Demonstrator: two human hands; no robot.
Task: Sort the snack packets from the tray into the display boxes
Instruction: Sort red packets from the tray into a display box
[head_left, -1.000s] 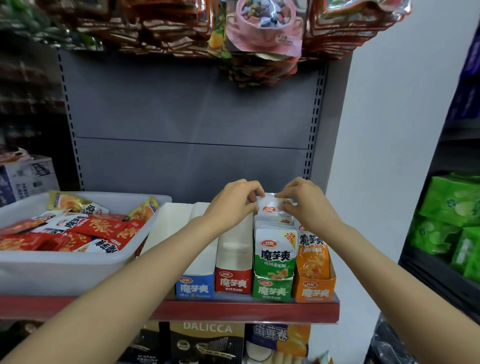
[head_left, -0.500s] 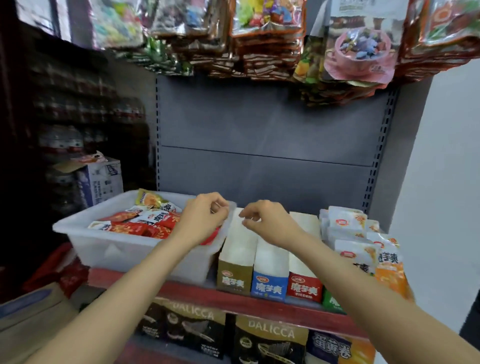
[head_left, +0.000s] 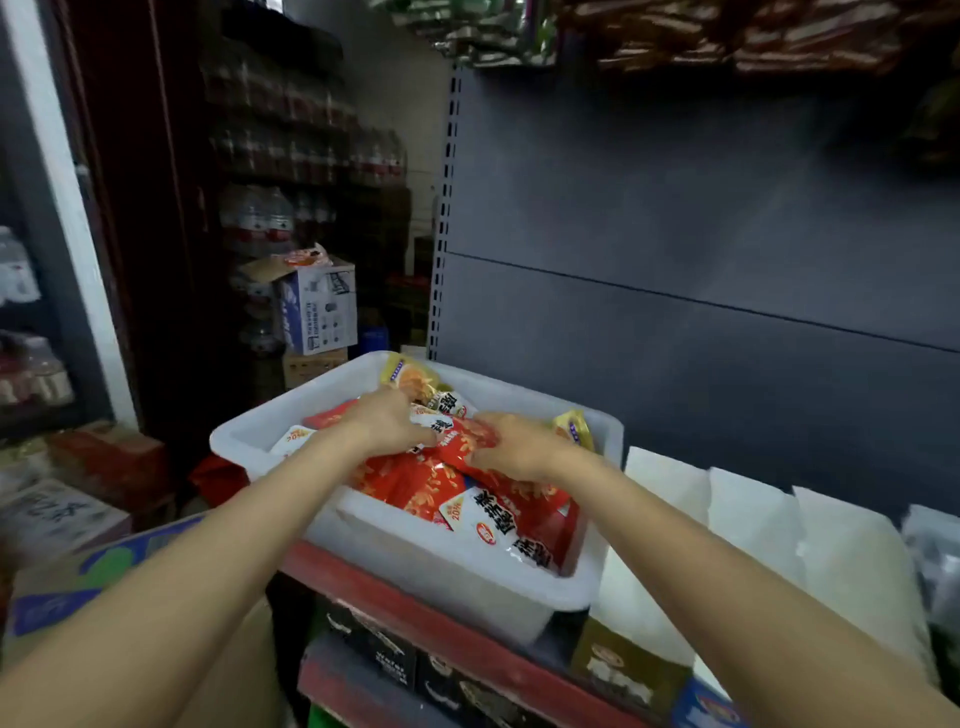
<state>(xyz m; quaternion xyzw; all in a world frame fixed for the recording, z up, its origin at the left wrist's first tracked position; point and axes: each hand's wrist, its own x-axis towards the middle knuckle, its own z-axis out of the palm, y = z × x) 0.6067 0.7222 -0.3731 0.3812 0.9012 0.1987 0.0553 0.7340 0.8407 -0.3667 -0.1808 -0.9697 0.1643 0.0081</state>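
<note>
The white plastic tray (head_left: 447, 577) stands on the left end of the red shelf and holds a heap of snack packets. Most are red packets (head_left: 415, 486) with white ends, and yellow packets (head_left: 410, 375) lie at the back. Both hands are inside the tray on top of the heap. My left hand (head_left: 387, 423) curls its fingers over a white-and-red packet (head_left: 435, 422). My right hand (head_left: 519, 448) pinches the edge of a red packet (head_left: 465, 439) that lies between the two hands. The display boxes (head_left: 667, 501) stand in a row to the right of the tray, white tops showing.
A grey perforated back panel (head_left: 675, 234) rises behind the shelf, with hanging snack bags above it. Dark boxes (head_left: 374, 654) sit under the shelf. Cartons (head_left: 319, 312) and bottled drinks fill the dim aisle at left. A cardboard carton (head_left: 67, 582) is at lower left.
Both hands left the green display box at the right, swung left empty past the boxes and dropped into the tray, where they now take hold of packets. My view turned left.
</note>
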